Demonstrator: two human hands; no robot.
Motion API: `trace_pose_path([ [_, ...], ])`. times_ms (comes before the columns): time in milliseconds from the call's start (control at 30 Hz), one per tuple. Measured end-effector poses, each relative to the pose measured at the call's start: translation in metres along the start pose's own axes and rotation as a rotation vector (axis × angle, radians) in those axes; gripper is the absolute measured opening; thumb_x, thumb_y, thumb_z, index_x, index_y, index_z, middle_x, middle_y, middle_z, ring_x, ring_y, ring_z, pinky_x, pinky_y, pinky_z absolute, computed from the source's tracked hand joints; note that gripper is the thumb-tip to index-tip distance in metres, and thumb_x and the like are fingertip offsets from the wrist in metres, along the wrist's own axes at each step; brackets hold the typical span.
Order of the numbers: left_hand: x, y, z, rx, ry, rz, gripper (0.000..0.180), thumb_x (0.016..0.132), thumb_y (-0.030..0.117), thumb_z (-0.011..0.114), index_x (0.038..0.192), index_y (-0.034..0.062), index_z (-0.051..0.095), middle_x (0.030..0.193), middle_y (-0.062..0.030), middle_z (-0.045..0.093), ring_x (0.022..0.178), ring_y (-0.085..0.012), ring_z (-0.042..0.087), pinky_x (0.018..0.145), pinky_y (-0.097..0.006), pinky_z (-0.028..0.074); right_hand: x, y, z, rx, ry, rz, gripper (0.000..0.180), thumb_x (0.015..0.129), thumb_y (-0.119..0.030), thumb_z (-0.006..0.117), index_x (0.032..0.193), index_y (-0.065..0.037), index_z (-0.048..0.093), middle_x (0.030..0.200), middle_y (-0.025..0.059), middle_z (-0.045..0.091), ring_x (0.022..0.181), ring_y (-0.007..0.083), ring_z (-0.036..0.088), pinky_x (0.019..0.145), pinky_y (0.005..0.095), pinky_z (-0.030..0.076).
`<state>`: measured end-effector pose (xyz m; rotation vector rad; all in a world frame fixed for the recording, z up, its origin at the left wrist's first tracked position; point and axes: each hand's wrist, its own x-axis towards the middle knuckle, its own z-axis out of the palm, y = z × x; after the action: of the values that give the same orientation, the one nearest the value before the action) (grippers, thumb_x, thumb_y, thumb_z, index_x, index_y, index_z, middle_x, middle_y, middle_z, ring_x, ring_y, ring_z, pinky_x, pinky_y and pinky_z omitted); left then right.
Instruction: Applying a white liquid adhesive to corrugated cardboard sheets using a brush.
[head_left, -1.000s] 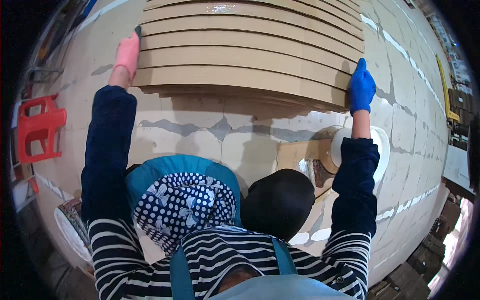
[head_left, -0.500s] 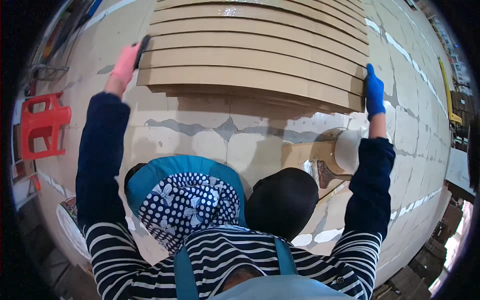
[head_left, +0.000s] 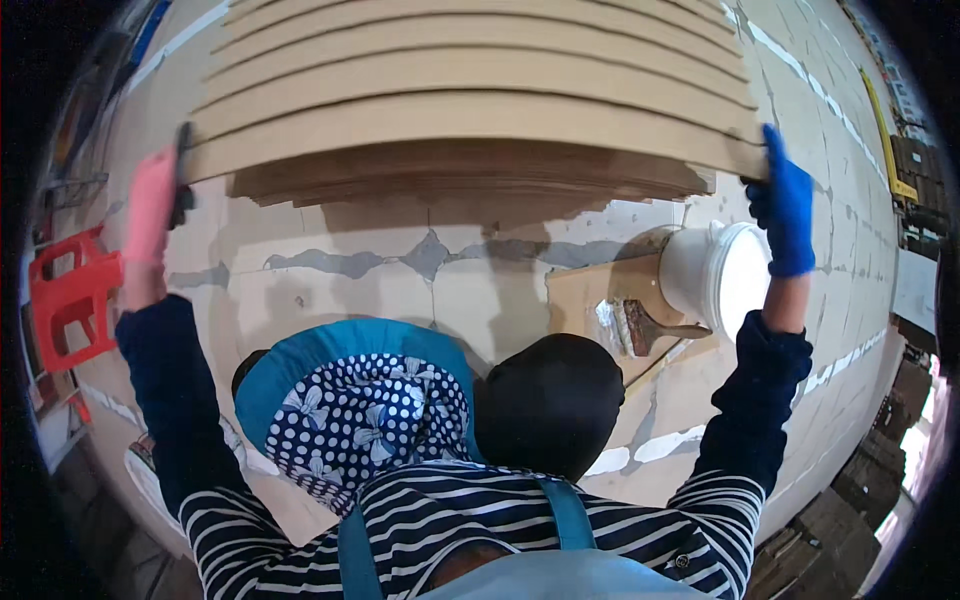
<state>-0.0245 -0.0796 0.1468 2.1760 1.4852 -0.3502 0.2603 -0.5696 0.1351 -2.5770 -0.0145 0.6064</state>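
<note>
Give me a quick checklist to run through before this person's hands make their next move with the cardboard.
1. Left hand gripping the left end of the nearest cardboard sheet: ok.
2. Right hand gripping that sheet's right end: ok.
3. Both hands gloved: ok, pink on the left, blue on the right.
4. Sheet edges all lined up: not ok if they should be flush; they are stepped.
5. Brush out of the hands: ok, it lies beside the white bucket.
6. Right forearm clear of the bucket: cannot tell; they overlap in this view.
</note>
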Motion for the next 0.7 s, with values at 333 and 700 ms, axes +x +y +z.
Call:
trace_pose_path([
  [333, 0.046, -0.077, 0.106, 0.217, 0.791, 0.849, 0.046, 0.088, 0.018, 0.046, 0.128, -0.0024, 0.034, 0.122, -0.0173, 0.047, 0.107, -0.0265, 0.05, 0.093, -0.032, 0.039, 0.046, 0.084, 0.083, -0.151, 0.854, -0.671, 0.039, 0.084, -0.015, 0.055, 0.118, 0.002, 0.047, 0.086, 0.0111, 0.062, 0.081, 0.0221, 0.06, 0.073, 0.0296, 0.047],
  [700, 0.088, -0.03, 0.121, -0.16, 0.814, 0.206, 0.03, 0.088, 0.021, 0.039, 0.1, 0.0001, 0.057, 0.092, -0.0218, 0.06, 0.082, -0.0349, 0.058, 0.072, -0.038, 0.045, 0.078, 0.02, 0.092, 0.041, 0.764, -0.043, 0.045, 0.089, -0.039, 0.044, 0.068, -0.001, 0.057, 0.066, 0.0208, 0.057, 0.06, 0.0322, 0.056, 0.056, 0.0411, 0.041],
])
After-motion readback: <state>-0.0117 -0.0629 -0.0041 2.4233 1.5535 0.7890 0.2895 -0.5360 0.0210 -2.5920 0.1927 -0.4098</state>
